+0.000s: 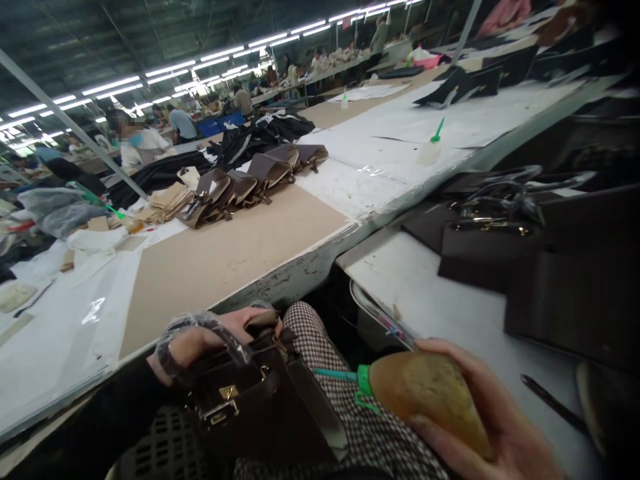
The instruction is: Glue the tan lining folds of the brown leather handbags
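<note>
My left hand point(210, 340) is closed around the top of a dark brown handbag point(260, 407) with a gold clasp, held over my lap at the bottom of the head view. Its plastic-wrapped handle loops over my fingers. My right hand point(480, 407) is wrapped around a yellow-brown squeeze bottle point(425, 393) with a green cap. The bottle's thin green nozzle point(333, 375) points left toward the bag, just short of it.
A long worktable point(235, 260) runs ahead, carrying a row of brown bags point(250, 180), tan pieces and dark fabric. A white bench point(440, 300) at my right holds dark leather panels and metal hardware point(495, 213). A second glue bottle point(431, 148) stands on the table. Other workers sit far back.
</note>
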### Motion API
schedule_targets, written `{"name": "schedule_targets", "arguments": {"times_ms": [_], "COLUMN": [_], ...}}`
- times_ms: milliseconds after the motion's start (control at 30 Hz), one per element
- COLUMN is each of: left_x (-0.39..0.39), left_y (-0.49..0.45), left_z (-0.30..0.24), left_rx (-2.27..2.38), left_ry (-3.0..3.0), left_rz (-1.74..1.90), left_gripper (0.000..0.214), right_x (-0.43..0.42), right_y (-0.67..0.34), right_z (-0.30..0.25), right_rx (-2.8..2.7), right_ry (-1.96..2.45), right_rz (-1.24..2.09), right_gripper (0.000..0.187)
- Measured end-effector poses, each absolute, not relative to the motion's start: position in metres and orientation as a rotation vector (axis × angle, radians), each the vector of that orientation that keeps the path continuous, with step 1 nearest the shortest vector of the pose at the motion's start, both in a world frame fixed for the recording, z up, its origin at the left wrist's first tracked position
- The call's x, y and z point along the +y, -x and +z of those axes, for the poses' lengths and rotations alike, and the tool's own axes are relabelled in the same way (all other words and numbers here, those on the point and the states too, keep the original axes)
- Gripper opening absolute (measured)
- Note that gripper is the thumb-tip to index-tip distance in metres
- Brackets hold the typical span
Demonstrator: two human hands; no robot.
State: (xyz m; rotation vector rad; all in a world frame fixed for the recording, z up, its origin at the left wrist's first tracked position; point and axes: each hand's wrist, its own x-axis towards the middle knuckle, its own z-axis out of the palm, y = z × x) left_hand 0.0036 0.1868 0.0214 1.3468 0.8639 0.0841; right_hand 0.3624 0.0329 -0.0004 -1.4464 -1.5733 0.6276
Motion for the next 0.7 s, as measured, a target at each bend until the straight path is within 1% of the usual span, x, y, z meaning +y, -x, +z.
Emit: {"name": "schedule_targets", "arguments": {"times_ms": [133, 267, 433, 700], "left_x": [0.206, 0.213, 0.213, 0.211], "left_y": [-0.016, -0.023, -0.02, -0.019], "left_z": [-0.01, -0.025, -0.032, -0.039], "left_rx": [0.836, 0.792, 0.783, 0.797], "left_ry": [-1.372, -1.396, -1.414, -1.41], "left_rz": [0.088, 0.125, 0.126, 0.133], "left_gripper": [0.034, 0.04, 0.038, 0.043], "right_x": [0.047, 0.058, 0.078, 0.094], "right_y": [-0.377, -0.375, -0.37, -0.366], "right_z": [-0.025, -0.04, -0.043, -0.037], "right_rx": [-1.704, -1.788, -1.825, -1.911], "right_ry": [1.462, 1.434, 1.363, 1.322], "right_rz": [0.687, 0.755, 0.75, 0.8], "right_gripper": [0.055, 0.062, 0.061, 0.06]}}
